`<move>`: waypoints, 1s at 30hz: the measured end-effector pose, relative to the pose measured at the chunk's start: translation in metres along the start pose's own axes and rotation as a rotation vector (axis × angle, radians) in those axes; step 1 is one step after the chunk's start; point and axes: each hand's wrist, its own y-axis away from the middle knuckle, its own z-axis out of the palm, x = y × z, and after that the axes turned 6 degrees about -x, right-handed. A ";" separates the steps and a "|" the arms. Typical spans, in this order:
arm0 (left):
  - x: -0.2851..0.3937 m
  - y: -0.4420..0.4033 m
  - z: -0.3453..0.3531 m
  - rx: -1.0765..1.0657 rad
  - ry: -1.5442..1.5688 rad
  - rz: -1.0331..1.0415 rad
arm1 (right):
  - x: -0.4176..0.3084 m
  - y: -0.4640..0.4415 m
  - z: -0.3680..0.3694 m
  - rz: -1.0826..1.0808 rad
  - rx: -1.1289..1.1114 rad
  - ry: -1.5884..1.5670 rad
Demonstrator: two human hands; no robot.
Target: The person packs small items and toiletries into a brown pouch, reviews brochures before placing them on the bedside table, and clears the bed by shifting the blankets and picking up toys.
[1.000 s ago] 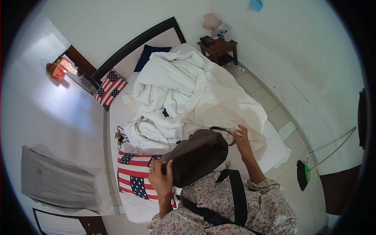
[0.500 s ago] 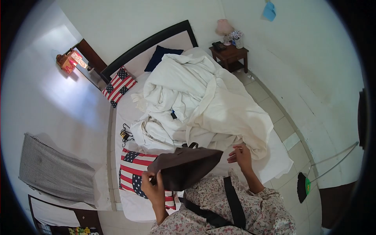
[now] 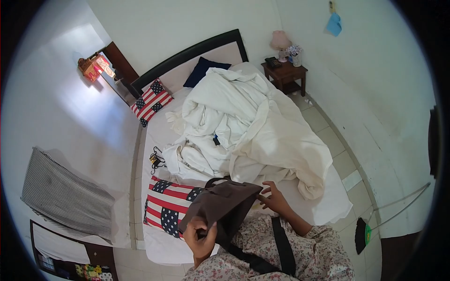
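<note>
A dark brown fabric bag (image 3: pixel 218 201) with a black handle is held in front of my body, its mouth partly open toward me. My left hand (image 3: pixel 200 239) is closed on the bag's near left edge, thumb and fingers pinching the rim. At the bag's right corner is my right hand (image 3: pixel 277 200), fingers apart and curved; whether its fingertips touch the cloth is hard to tell. Partly behind the bag lies a flag-patterned pillow (image 3: pixel 161 206) on the bed.
A rumpled white duvet (image 3: pixel 258 119) spreads over the bed. Black hangers (image 3: pixel 157 160) lie by its left edge. Another flag-patterned pillow (image 3: pixel 152 102) and a navy pillow (image 3: pixel 206 70) rest near the headboard. A nightstand (image 3: pixel 286 75) holds a lamp and telephone. A broom (image 3: pixel 361 235) is at right.
My right hand has moved left to the bag's corner. The bag has tilted so its mouth gapes more, and my left hand has shifted right and lower. The view has shifted slightly.
</note>
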 end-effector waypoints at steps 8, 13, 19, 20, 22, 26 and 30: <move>0.003 0.005 -0.018 -0.042 0.222 -0.139 | -0.023 0.004 0.006 -0.169 0.047 -0.307; 0.005 0.008 -0.024 -0.249 0.255 -0.161 | -0.013 -0.003 -0.004 -0.100 0.057 -0.208; -0.003 0.004 -0.029 -0.355 0.316 -0.070 | -0.041 0.008 0.007 -0.216 0.101 -0.163; -0.003 0.003 -0.030 -0.385 0.329 -0.055 | -0.046 0.009 0.009 -0.247 0.095 -0.143; 0.001 0.000 -0.032 -0.428 0.350 -0.048 | -0.051 0.009 0.013 -0.273 0.071 -0.151; -0.007 -0.007 -0.041 -0.355 0.111 0.050 | 0.010 -0.031 -0.004 -0.706 0.323 0.325; -0.042 -0.016 -0.059 -0.079 -0.438 -0.113 | -0.042 0.004 -0.017 -0.290 0.364 -0.356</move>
